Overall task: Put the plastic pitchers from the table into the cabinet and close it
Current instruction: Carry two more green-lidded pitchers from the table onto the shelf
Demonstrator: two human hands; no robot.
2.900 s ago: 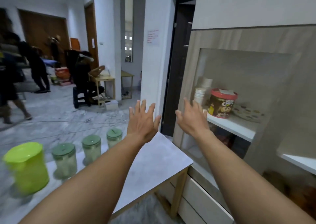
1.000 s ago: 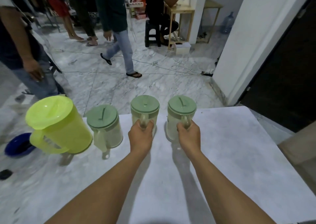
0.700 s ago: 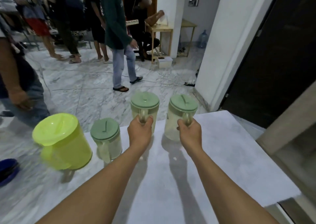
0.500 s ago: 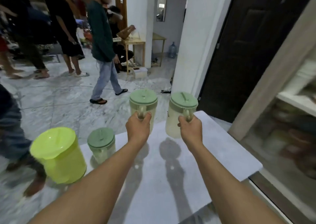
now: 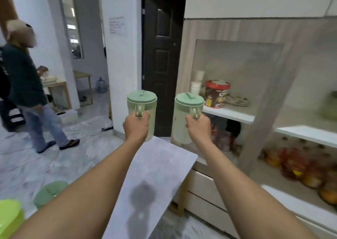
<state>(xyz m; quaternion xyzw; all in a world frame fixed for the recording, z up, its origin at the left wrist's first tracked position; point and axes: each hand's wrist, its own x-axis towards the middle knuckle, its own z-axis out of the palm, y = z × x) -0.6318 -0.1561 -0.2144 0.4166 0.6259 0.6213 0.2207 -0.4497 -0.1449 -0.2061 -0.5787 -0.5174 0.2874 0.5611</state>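
My left hand (image 5: 136, 124) grips the handle of a pale pitcher with a green lid (image 5: 144, 100), held up in the air above the far end of the table (image 5: 160, 165). A second green-lidded pitcher (image 5: 184, 114) hangs from my right hand (image 5: 198, 127), in front of the open cabinet (image 5: 237, 60) and level with its white shelf (image 5: 229, 113). At the lower left, a third green-lidded pitcher (image 5: 50, 190) and a lime-green pitcher (image 5: 10, 215) stand on the table, partly behind my left arm.
On the cabinet shelf stand stacked cups (image 5: 196, 85), a red-lidded tub (image 5: 217, 93) and a flat dish (image 5: 238, 100). Lower shelves hold bottles and jars (image 5: 300, 165). A dark door (image 5: 162, 56) is left of the cabinet. A person (image 5: 27, 85) walks at left.
Both hands gripped the two pitchers on the table and lifted them. My view and the pitchers have swung right, from the table to the open cabinet.
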